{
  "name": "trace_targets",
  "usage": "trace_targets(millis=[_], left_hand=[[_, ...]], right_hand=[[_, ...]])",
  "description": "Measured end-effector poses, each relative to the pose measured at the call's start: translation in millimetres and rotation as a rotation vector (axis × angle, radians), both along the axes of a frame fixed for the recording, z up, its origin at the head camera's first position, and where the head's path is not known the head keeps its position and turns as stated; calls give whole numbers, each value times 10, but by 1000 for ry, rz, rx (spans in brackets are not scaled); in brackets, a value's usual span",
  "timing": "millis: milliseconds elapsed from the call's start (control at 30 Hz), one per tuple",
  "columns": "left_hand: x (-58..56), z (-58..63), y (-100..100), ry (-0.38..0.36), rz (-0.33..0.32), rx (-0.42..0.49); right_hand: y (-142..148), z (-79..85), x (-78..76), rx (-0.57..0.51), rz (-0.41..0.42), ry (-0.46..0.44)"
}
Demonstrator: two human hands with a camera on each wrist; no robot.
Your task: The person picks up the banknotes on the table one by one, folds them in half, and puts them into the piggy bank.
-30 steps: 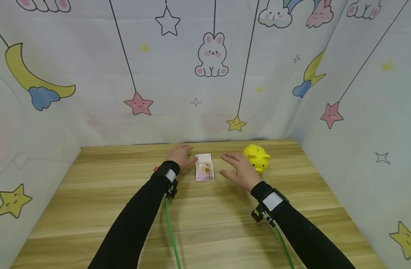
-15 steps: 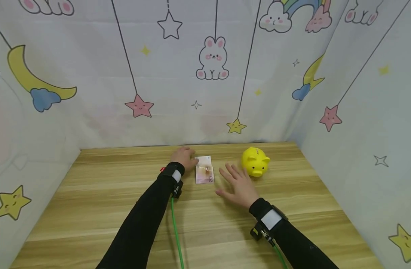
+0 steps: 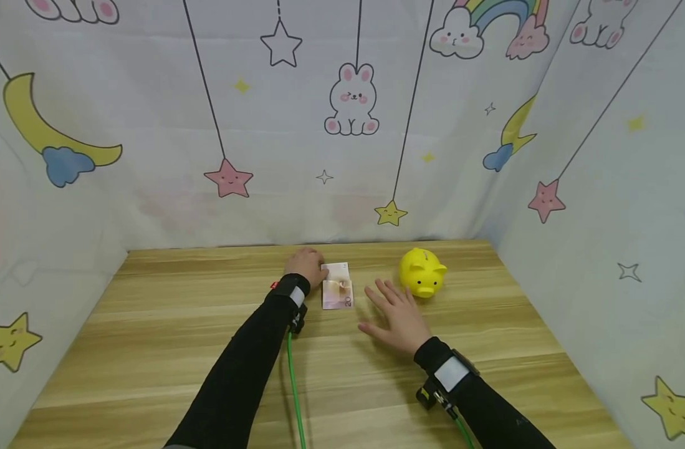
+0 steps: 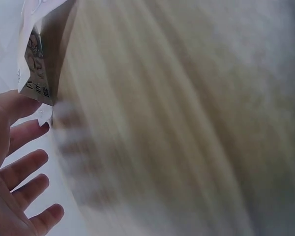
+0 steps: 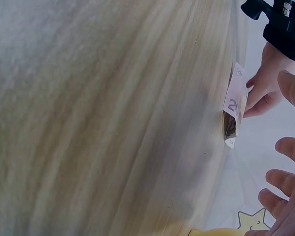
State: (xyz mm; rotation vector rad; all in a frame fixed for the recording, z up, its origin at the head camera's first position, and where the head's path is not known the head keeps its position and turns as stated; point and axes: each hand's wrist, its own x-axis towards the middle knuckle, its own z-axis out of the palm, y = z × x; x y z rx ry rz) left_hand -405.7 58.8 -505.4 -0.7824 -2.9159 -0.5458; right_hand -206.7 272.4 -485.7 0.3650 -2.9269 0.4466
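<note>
A pinkish-purple banknote [image 3: 338,295] marked 20 lies on the wooden table, its middle creased and raised, as the right wrist view also shows. My left hand [image 3: 306,265] is at the note's left edge. In the left wrist view, the thumb and forefinger of that left hand [image 4: 17,162] pinch the edge of the folded banknote [image 4: 39,64], the other fingers loosely bent. To the note's right, my right hand [image 3: 399,318] hovers low with fingers spread, holding nothing. Just beyond its fingertips stands a yellow piggy bank [image 3: 422,273] with a slot on top.
The wooden table [image 3: 179,349] ends at white curtain walls [image 3: 168,212] printed with stars, moons and bunnies. A small red item [image 3: 274,285] shows beside the left wrist. A green cable [image 3: 295,386] trails from each wrist camera.
The right hand has drawn back from the piggy bank toward the front, fingers spread. The left hand has come closer to the note, its thumb now at the note's edge.
</note>
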Motion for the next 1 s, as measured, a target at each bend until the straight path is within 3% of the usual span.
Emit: trace_targets(millis=[300,500,633,833,1000], left_hand=[[-1,-39,-15,26,5,72],[0,10,-35,17,-23,103],[38,124,-102,-20,-55,146],[150,411,-226,-84,-118,279],[268,602,-374,-142,-93,389]], right_hand=[[19,-15,-7,-5,11,7],[32,-28,-8,-15,13,31],[-12,4,-31,-43,12,15],[-46,87,-96,-139,-17,-26],[-3,193,-133,-275,-48,-33]])
